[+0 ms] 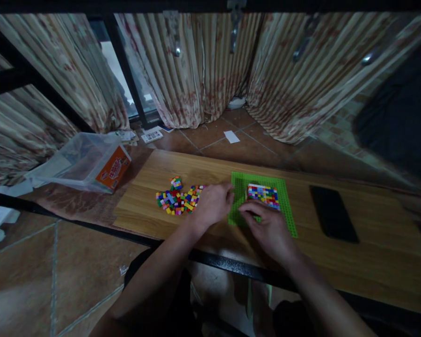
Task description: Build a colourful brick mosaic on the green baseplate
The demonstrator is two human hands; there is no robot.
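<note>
A green baseplate [289,213] lies on the wooden board, with a block of small multicoloured building bricks [263,193] built up on it. My right hand [268,224] is over the near part of the plate, thumb and forefinger pinched close to the built block; whatever they hold is too small to make out. Just left of the plate, my left hand [214,203] has its fingers curled together near the plate's edge, and their tips hide anything between them. A pile of loose bricks [175,200] spreads beside my left hand, which covers its right end.
A black phone-like slab [333,213] lies right of the plate on the wooden board [382,234]. A clear plastic bin [80,161] with an orange label stands at the left. Curtains [196,70] hang behind, and papers [231,136] lie on the tiled floor.
</note>
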